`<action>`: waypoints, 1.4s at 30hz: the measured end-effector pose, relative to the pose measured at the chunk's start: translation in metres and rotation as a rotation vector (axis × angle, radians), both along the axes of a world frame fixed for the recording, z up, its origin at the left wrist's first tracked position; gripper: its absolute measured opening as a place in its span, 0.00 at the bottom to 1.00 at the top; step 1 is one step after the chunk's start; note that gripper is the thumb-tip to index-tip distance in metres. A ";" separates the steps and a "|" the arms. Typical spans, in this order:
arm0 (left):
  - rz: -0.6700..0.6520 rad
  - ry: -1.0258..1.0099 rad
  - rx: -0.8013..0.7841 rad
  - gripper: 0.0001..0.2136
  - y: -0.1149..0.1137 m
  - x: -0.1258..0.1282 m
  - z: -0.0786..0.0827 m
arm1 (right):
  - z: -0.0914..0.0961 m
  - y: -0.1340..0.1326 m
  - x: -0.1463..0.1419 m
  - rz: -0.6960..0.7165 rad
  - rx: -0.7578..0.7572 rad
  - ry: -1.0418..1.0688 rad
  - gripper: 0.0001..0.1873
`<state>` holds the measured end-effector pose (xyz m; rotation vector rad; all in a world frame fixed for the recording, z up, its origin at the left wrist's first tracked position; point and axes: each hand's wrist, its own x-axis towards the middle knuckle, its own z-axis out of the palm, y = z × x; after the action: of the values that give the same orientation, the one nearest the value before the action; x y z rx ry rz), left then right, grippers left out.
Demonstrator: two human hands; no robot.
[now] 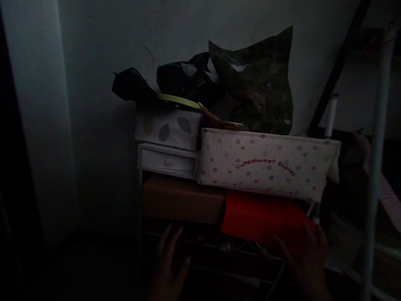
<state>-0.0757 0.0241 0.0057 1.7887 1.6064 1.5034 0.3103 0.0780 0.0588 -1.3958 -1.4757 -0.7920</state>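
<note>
In a dim corner, my right hand (308,261) rests open against the red box (261,221), low on the right; my left hand (167,265) hovers open, empty, below the brown box (181,198). Contents hidden.

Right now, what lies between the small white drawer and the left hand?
In the head view, a brown box sits below the white drawer and above the left hand.

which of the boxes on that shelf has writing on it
The long white star-patterned box, printed "Cute Sweet Babies". The leaf-print box, brown box and red box show none.
</note>
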 end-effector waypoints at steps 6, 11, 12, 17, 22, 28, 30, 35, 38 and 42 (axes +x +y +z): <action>0.287 0.436 0.162 0.28 0.044 -0.013 0.077 | 0.006 0.015 -0.043 -0.151 -0.220 -0.141 0.44; 0.406 0.607 0.121 0.33 0.079 -0.024 0.079 | 0.010 0.034 -0.034 -0.201 -0.259 -0.227 0.40; 0.421 0.630 0.136 0.33 0.082 -0.025 0.077 | 0.012 0.037 -0.031 -0.201 -0.254 -0.248 0.40; 0.417 0.645 0.142 0.31 0.082 -0.024 0.073 | 0.014 0.046 -0.027 -0.187 -0.264 -0.278 0.41; 0.418 0.643 0.163 0.33 0.082 -0.023 0.071 | 0.004 0.055 -0.033 -0.230 -0.246 -0.261 0.45; 0.392 0.625 0.162 0.34 0.081 -0.025 0.072 | -0.006 0.058 -0.038 -0.160 -0.163 -0.163 0.48; 0.376 0.586 0.162 0.33 0.076 -0.024 0.070 | -0.019 0.051 -0.047 -0.070 -0.119 -0.085 0.47; 0.348 0.514 0.251 0.30 0.056 -0.008 0.024 | -0.098 0.029 -0.097 0.459 -0.325 -0.144 0.33; 0.219 0.318 0.137 0.26 0.054 0.008 -0.029 | -0.135 0.027 -0.138 0.730 -0.664 0.019 0.32; 0.045 -0.029 -0.214 0.27 0.070 0.023 -0.079 | -0.131 0.043 -0.185 0.787 -0.806 0.181 0.30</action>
<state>-0.0524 0.0938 -0.0734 1.6178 1.7314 1.3141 0.1254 0.1208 -0.0718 -1.1902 -2.0774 0.4640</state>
